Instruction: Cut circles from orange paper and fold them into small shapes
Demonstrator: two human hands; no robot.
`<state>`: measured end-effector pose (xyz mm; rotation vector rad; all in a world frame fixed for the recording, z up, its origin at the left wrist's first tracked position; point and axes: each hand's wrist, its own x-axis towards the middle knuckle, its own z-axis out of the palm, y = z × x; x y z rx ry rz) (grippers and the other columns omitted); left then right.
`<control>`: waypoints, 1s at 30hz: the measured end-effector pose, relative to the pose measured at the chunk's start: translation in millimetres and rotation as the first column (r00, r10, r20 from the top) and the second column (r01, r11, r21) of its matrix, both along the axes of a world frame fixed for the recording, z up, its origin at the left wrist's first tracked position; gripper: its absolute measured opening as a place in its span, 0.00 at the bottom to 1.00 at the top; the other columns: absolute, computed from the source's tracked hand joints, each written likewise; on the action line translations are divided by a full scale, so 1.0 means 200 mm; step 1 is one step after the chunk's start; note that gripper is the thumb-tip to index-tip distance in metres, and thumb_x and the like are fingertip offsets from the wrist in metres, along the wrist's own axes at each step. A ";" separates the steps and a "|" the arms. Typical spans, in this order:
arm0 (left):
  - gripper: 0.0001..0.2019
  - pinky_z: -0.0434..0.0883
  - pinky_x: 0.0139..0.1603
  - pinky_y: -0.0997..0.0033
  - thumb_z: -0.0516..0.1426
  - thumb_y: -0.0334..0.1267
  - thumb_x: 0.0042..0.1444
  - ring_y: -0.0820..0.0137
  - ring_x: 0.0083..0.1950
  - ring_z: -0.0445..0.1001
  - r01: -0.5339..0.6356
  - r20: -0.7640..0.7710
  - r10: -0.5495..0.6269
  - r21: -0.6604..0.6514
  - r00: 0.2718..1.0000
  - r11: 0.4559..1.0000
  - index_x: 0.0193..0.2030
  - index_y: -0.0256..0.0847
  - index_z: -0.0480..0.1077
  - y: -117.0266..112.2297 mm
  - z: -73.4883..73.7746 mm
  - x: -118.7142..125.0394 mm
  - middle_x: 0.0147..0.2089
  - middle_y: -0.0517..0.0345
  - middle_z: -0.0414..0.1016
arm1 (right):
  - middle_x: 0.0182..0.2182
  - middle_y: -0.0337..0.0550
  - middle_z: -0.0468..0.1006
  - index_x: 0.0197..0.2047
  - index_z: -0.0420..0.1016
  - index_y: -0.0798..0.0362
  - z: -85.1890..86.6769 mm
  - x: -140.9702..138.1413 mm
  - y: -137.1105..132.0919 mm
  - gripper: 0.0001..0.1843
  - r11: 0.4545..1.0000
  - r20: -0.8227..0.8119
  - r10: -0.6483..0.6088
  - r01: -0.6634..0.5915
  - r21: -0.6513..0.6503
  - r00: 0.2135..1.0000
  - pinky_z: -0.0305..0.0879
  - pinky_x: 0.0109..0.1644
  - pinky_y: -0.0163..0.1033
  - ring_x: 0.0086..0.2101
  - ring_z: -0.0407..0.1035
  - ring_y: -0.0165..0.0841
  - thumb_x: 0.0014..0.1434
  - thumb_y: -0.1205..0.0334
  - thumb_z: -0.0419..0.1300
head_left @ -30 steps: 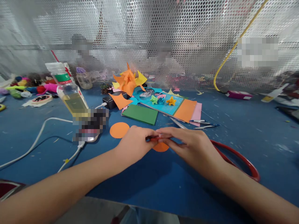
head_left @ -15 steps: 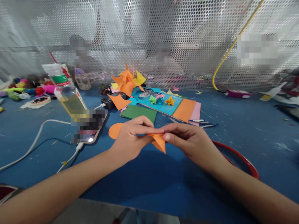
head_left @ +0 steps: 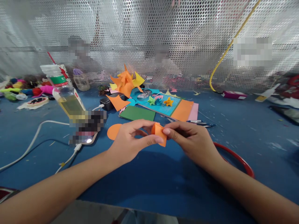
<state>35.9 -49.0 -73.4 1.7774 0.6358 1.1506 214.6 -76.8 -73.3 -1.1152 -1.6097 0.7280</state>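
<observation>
A small folded orange paper piece [head_left: 159,132] is held just above the blue table [head_left: 163,180] between both my hands. My left hand [head_left: 130,141] pinches its left side with thumb and fingers. My right hand [head_left: 191,140] pinches its right side with closed fingertips. An orange paper disc [head_left: 113,131] lies flat on the table just left of my left hand.
A phone [head_left: 85,130] on a white cable lies left of the disc, beside a bottle of yellow liquid [head_left: 65,96]. Behind are a green sheet [head_left: 137,113], blue, orange and pink card [head_left: 184,109], orange paper shapes [head_left: 125,81], pens [head_left: 201,123]. A red ring [head_left: 235,157] lies right. Perforated metal screen behind.
The orange paper went from pressed flat on the table to lifted up between both hands, and it now bulges open into a small cone-like fold.
</observation>
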 end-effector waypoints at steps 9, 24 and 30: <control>0.09 0.74 0.36 0.73 0.61 0.41 0.51 0.69 0.34 0.76 -0.076 -0.142 0.067 -0.057 0.988 0.995 0.34 0.37 0.76 0.00 0.00 0.00 0.32 0.56 0.79 | 0.27 0.36 0.78 0.31 0.74 0.49 0.01 0.01 -0.02 0.04 0.980 0.250 -0.046 -0.004 0.197 0.967 0.67 0.33 0.32 0.29 0.71 0.29 0.57 0.63 0.59; 0.07 0.72 0.29 0.78 0.61 0.40 0.50 0.72 0.31 0.76 -0.103 -0.149 0.105 0.023 0.983 0.994 0.32 0.39 0.77 0.00 0.00 0.00 0.31 0.59 0.79 | 0.30 0.37 0.76 0.35 0.71 0.50 0.00 0.05 -0.01 0.05 0.932 0.467 -0.034 -0.141 0.333 0.883 0.64 0.39 0.34 0.33 0.70 0.29 0.61 0.65 0.54; 0.09 0.73 0.30 0.79 0.62 0.39 0.50 0.72 0.32 0.77 -0.118 -0.164 0.123 0.038 0.979 0.992 0.37 0.40 0.76 0.00 0.01 0.00 0.32 0.58 0.80 | 0.32 0.38 0.76 0.36 0.70 0.50 0.00 0.05 -0.02 0.05 0.929 0.479 -0.022 -0.159 0.334 0.878 0.64 0.39 0.35 0.34 0.70 0.29 0.62 0.66 0.54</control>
